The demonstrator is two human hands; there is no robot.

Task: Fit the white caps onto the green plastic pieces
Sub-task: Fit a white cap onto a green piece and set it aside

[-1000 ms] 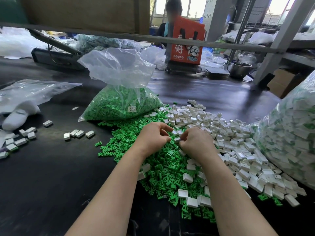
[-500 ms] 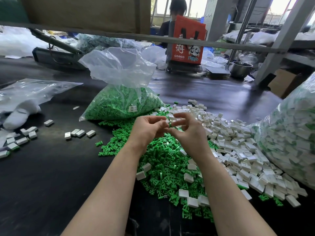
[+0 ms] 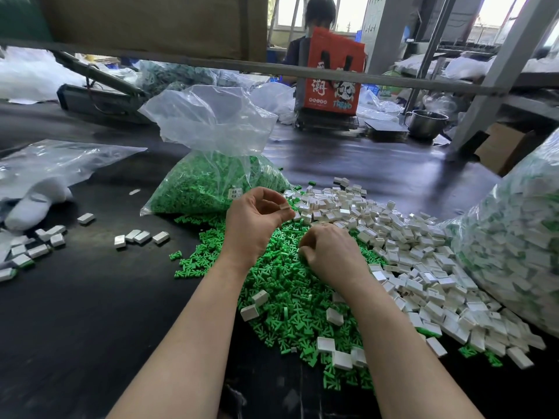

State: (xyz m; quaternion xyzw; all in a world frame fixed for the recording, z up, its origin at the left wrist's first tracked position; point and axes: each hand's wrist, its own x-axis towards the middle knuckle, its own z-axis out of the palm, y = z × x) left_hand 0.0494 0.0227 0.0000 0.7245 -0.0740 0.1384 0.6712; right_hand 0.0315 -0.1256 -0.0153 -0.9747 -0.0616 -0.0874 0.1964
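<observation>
White caps (image 3: 402,237) lie in a loose heap on a dark table (image 3: 75,313), spreading from the centre out toward four o'clock. Touching that heap on its left, a pile of green plastic pieces (image 3: 290,297) runs from the centre down toward six o'clock, with a few caps scattered on top.

The left hand (image 3: 254,225) is raised above the green pile, its fingers curled, pinching one white cap (image 3: 284,206) between thumb and fingertips. The right hand (image 3: 329,252) rests knuckles-up on the green pile with fingers curled under; whether it holds anything cannot be told.

Just beyond the hands, at twelve o'clock, a clear plastic bag (image 3: 211,164) stands partly filled with green pieces, its open top crumpled upward. At three o'clock a large clear bag (image 3: 514,237) bulges with white-and-green parts and presses against the cap heap. At nine o'clock sit small rows of white capped pieces (image 3: 140,236), a white glove (image 3: 36,207) and a flat clear bag (image 3: 54,161). At the far side, behind a metal rail (image 3: 211,63), another person (image 3: 317,25) sits behind a red carton (image 3: 332,74), with a metal pot (image 3: 426,124) to its right.
</observation>
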